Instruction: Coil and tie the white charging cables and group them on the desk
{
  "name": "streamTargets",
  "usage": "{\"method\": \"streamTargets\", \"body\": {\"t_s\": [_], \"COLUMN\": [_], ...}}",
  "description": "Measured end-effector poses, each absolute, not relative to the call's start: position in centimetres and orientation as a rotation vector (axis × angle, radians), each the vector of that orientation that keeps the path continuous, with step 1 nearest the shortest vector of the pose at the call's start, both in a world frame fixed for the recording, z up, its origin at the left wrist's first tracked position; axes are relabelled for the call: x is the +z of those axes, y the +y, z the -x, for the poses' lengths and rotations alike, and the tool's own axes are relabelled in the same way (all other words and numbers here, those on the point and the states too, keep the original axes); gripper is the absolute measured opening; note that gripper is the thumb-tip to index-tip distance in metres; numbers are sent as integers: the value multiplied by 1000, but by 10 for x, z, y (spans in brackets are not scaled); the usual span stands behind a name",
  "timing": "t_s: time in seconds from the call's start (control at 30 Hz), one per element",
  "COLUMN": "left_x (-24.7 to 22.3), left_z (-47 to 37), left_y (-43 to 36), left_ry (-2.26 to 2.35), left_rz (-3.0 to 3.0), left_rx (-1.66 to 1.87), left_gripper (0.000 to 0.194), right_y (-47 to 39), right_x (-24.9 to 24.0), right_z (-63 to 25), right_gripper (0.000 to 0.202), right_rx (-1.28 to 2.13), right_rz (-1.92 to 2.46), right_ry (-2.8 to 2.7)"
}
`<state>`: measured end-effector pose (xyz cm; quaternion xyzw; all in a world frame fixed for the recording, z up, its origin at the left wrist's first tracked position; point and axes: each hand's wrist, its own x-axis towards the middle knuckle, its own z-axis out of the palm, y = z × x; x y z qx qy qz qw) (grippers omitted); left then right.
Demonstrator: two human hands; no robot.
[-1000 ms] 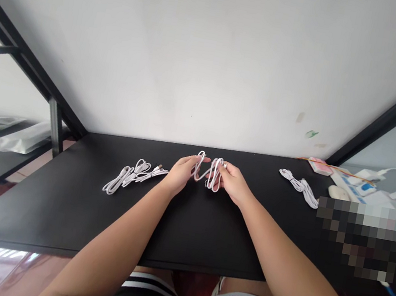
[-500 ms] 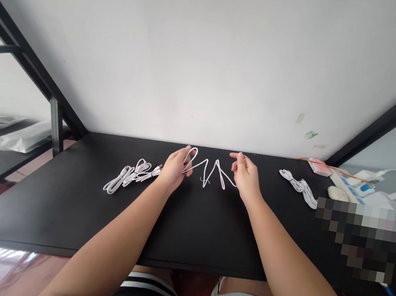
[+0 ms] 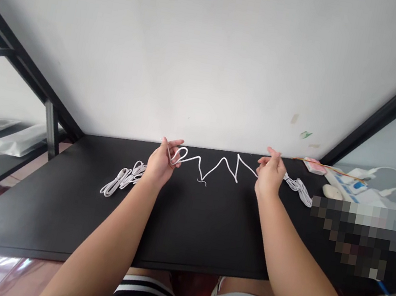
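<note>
A white cable (image 3: 221, 161) runs in zigzag bends between my two hands, above the black desk. My left hand (image 3: 162, 163) grips one end part of it, where a loop shows at the fingers. The other end part goes into my right hand (image 3: 269, 175), whose index finger points outward. A thin white tie (image 3: 202, 182) lies below the cable's middle. Beside my left wrist rests a bundle of coiled white cables (image 3: 122, 179), partly covered by that hand. Just right of my right hand lies another coiled white cable (image 3: 300, 187).
The black desk (image 3: 202, 230) meets a white wall (image 3: 206, 57). On the right are a white mouse (image 3: 332, 192), a power strip (image 3: 344, 185) with plugs, and a pink-and-white box (image 3: 315, 166). Plastic bags (image 3: 17, 139) lie on a surface at the left, beyond the black frame (image 3: 50, 129).
My hands have moved apart, the left one leftward and the right one rightward. The cable between them is stretched wider, with its folds opened out.
</note>
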<state>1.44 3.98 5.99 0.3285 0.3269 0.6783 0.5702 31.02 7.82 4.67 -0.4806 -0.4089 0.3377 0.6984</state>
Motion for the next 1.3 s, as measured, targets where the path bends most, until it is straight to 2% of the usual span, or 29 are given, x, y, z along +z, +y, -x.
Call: {"method": "streamTargets", "body": {"t_s": [0.1, 0.27, 0.47, 0.83, 1.3], "left_x": [57, 47, 44, 47, 53], "left_z": [-27, -46, -47, -44, -45], "left_y": [35, 28, 26, 27, 23], "left_ry": [751, 688, 669, 639, 618], "left_rz": [-854, -965, -963, -996, -968], "left_rx": [1472, 1242, 1200, 1217, 1162], "left_gripper": [50, 41, 31, 40, 40], "right_y": [71, 55, 42, 45, 42], "right_x": [50, 51, 44, 37, 37], "right_z": [-293, -265, -246, -248, -246], "right_gripper": [59, 53, 44, 45, 46], "right_rx": [907, 1180, 1423, 1265, 1375], "right_rz": [1010, 908, 783, 778, 726], "right_ry": [-901, -1068, -1180, -1415, -1398]}}
